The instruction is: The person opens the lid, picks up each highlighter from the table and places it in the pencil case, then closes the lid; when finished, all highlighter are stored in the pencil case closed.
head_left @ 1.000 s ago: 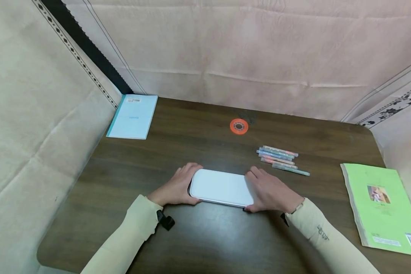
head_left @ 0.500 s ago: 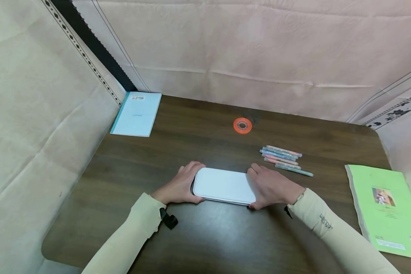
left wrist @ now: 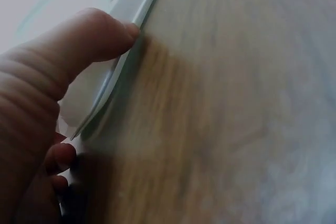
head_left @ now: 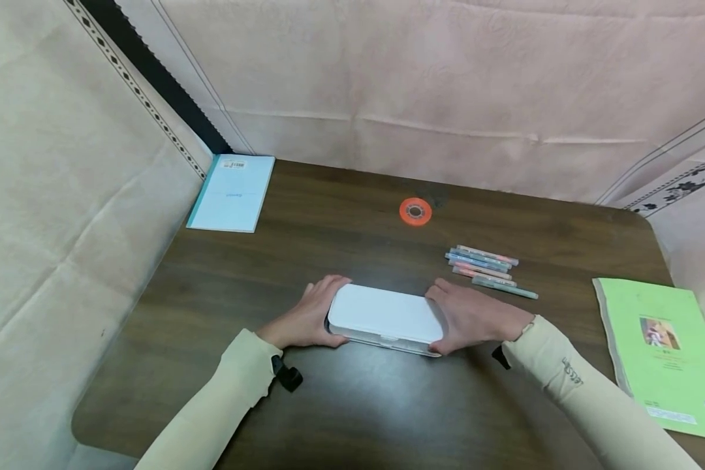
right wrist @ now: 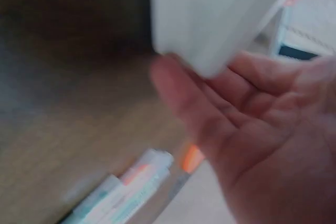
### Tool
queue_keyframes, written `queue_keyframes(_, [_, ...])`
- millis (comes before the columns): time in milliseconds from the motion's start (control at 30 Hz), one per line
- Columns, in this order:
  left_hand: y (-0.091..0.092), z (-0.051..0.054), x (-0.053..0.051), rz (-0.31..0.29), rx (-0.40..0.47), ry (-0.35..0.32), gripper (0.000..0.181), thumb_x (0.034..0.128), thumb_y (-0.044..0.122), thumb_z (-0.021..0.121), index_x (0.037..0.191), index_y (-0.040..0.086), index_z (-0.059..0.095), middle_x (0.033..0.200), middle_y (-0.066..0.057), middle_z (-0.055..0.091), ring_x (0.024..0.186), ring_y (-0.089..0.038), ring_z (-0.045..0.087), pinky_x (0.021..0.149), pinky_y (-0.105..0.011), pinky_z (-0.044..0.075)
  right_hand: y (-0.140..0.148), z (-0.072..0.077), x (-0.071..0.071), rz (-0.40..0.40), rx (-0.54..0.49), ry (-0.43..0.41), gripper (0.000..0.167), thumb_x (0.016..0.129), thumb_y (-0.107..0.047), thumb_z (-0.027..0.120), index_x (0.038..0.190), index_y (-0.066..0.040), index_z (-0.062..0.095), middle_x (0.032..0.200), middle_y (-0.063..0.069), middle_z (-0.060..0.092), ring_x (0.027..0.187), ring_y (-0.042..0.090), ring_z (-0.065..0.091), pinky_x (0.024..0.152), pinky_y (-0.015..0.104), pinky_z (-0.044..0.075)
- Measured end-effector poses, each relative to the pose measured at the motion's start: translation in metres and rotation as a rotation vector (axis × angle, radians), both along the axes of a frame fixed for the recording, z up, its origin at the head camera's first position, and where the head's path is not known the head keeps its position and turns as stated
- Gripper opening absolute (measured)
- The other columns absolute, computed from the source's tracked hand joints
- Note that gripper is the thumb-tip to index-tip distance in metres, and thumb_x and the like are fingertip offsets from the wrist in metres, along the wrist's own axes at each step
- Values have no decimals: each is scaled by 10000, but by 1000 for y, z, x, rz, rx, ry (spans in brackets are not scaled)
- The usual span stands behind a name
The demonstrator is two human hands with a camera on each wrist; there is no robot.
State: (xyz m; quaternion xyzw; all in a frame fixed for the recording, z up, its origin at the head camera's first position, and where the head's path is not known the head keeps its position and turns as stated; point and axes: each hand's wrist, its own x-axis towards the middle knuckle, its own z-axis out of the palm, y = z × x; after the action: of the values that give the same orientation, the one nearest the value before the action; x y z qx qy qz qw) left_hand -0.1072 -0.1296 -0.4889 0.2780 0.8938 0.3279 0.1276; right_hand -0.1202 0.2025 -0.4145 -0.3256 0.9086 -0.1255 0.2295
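Observation:
A white pencil case [head_left: 384,313] with rounded corners lies lengthwise between both hands near the middle of the table. My left hand [head_left: 311,316] grips its left end, the thumb on the front edge and the fingers round the far side. In the left wrist view the thumb [left wrist: 97,38] presses the rim of the case. My right hand [head_left: 470,316] holds the right end, thumb at the front lower corner, fingers over the far edge. Blurred in the right wrist view, the white end of the case [right wrist: 210,19] meets the fingers. The inside of the case is hidden.
Several pastel pens [head_left: 484,267] lie in a row beyond my right hand. Behind them is an orange tape roll [head_left: 415,211]. A light blue notebook [head_left: 232,194] sits at the back left, a green book [head_left: 660,356] at the right. Cloth walls [head_left: 435,85] enclose the table.
The right part of the case's top has risen, and more of its front side shows, with a gap widening toward the right. Both hands keep their hold. The view shifts slightly.

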Motion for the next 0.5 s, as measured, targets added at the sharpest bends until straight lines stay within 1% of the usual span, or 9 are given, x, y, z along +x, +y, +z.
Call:
queue_keyframes(67, [-1,0,0,14,9,-12,1134,694,411,867,1552,115,187,1473,-93,379,1289,-243,384,955,-438,301,5,6,-4,-20,-25,-68,691,741,-572,758,1253,-138,595,1109,-56,550,893,81,533,789,295,474])
queue_keyframes(133, [-1,0,1,30,21,-29,1225,691,410,873,1577,118,79,1489,-98,376,1294,-245,389,974,-454,297,12,12,-8,-49,-68,-135,606,806,-565,717,1254,-166,628,1122,-78,590,911,72,557,797,297,480])
queue_keyframes(200, [-1,0,1,46,32,-43,1298,687,405,879,1582,111,-14,1510,-113,357,1303,-252,385,1002,-472,285,20,18,-14,-73,-119,-165,477,883,-539,655,1213,-196,673,1090,-92,640,898,67,576,796,291,476])
queue_keyframes(267, [-1,-1,2,57,48,-42,1340,681,392,887,1576,98,-66,1519,-123,344,1316,-254,373,1008,-477,278,26,22,-19,-101,-168,-138,366,950,-496,589,1128,-197,702,989,-83,666,827,71,584,752,294,479])
queue_keyframes(367, [-1,-2,2,68,60,-31,1360,671,382,896,1571,89,-81,1509,-125,350,1334,-249,357,1007,-462,270,32,22,-27,-161,-217,-48,310,1015,-424,503,1026,-178,692,846,-69,671,748,88,617,726,300,485])
queue_keyframes(433, [0,-4,2,72,57,-21,1354,666,393,898,1574,112,-66,1485,-102,379,1332,-232,361,986,-440,275,34,18,-30,-211,-256,-12,284,1035,-361,483,1019,-140,661,812,-35,655,719,123,636,709,311,505])
queue_keyframes(500, [0,-4,3,76,43,-27,1341,671,412,892,1578,138,-57,1473,-83,393,1328,-219,365,981,-424,273,37,12,-32,-267,-291,2,259,1039,-321,486,1050,-119,648,843,4,676,748,164,668,727,312,526])
